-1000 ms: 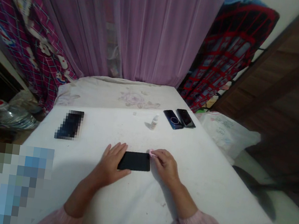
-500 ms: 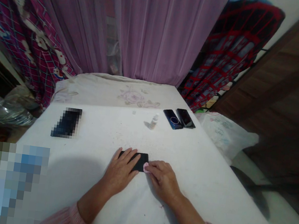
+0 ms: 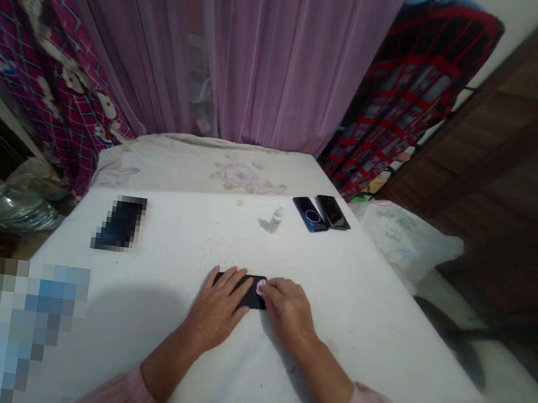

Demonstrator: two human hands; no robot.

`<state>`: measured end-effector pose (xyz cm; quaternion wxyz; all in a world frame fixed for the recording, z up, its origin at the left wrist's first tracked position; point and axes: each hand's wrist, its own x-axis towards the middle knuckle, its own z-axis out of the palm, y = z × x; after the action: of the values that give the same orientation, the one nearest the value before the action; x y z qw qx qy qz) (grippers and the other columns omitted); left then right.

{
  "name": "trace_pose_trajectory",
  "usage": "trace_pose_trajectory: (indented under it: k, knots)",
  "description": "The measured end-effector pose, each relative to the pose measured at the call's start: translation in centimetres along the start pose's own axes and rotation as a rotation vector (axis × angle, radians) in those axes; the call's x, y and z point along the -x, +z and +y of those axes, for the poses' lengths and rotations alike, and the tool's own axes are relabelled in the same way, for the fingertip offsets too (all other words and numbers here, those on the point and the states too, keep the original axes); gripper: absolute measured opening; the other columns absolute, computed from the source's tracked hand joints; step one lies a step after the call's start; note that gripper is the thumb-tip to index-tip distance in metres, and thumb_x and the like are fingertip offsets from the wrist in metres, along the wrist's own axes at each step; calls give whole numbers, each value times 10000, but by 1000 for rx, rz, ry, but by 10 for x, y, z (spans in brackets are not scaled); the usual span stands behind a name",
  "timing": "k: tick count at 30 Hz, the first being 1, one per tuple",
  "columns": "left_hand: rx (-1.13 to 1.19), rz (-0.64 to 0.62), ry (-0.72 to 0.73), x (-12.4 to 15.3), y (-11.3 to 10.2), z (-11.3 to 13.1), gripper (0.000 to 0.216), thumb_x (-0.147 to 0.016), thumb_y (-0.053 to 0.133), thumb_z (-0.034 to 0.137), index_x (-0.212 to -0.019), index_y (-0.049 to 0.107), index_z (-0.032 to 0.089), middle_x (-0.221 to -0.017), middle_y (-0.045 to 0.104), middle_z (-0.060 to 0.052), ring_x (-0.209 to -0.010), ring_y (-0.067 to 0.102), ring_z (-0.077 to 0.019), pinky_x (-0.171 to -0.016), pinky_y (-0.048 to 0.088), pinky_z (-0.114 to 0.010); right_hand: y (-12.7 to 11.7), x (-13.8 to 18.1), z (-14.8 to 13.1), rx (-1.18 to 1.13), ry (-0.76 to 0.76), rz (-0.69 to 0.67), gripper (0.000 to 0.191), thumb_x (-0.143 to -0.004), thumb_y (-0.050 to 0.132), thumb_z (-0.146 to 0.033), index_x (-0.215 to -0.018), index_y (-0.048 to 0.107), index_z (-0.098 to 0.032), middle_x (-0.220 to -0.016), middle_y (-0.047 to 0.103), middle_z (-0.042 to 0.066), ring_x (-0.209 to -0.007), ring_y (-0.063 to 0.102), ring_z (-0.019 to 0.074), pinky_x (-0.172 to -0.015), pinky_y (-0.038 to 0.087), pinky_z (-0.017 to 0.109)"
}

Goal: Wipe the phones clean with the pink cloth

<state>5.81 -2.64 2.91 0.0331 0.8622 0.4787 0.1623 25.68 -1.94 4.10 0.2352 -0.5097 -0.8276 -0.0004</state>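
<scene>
A black phone (image 3: 247, 298) lies flat on the white-covered table in front of me. Across its left part rests my left hand (image 3: 217, 302), fingers spread and pressing down on it. My right hand (image 3: 290, 308) pinches a small pink cloth (image 3: 261, 286) between thumb and fingers. The cloth touches the phone's surface near its right end. Part of the phone is hidden under my left fingers, and most of the cloth is inside my right fingertips.
A small white bottle (image 3: 276, 219) stands beyond the phone. Two dark phones (image 3: 309, 214) lie side by side at the far right of the table (image 3: 186, 230). A blurred-out dark object (image 3: 120, 223) lies at left. A plastic bag (image 3: 397, 238) sits off the right edge.
My right hand has moved the pink cloth slightly away from me and left, from the phone's right corner up along its end. My left hand has stayed in place.
</scene>
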Motion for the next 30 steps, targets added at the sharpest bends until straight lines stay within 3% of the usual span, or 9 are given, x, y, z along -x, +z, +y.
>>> trace_pose_trajectory:
  k: [5,14,23,30]
  knots:
    - [7,-23,-10,-1,0,0,457,-959,496,345,-1406,464,257,-1472,492,-79,-1357,426,-299,-1148,232,-576,-9,16,-7,-19,-34,-21,190,-947,552,-205,-973,734,-251,-949,719,45,-821,612,180,-709,398,311]
    - [10,-19,-15,-1,-2,1,471,-950,491,316,-1412,445,237,-1462,503,-79,-1358,422,-296,-1157,218,-568,15,-29,-3,13,111,13,169,-911,601,-193,-946,753,-256,-933,714,56,-821,609,207,-701,406,318]
    - [38,54,-14,1,4,-1,438,-979,441,374,-1377,477,194,-1427,536,-111,-1347,442,-281,-1167,195,-558,-5,20,-14,-22,36,21,189,-943,559,-201,-952,741,-251,-907,712,29,-803,620,158,-701,406,273]
    - [47,28,-23,1,4,-2,440,-977,454,369,-1380,466,192,-1432,538,-93,-1351,439,-280,-1159,206,-568,8,-19,-8,1,133,-17,179,-911,592,-200,-943,760,-255,-915,718,51,-817,624,189,-709,426,296]
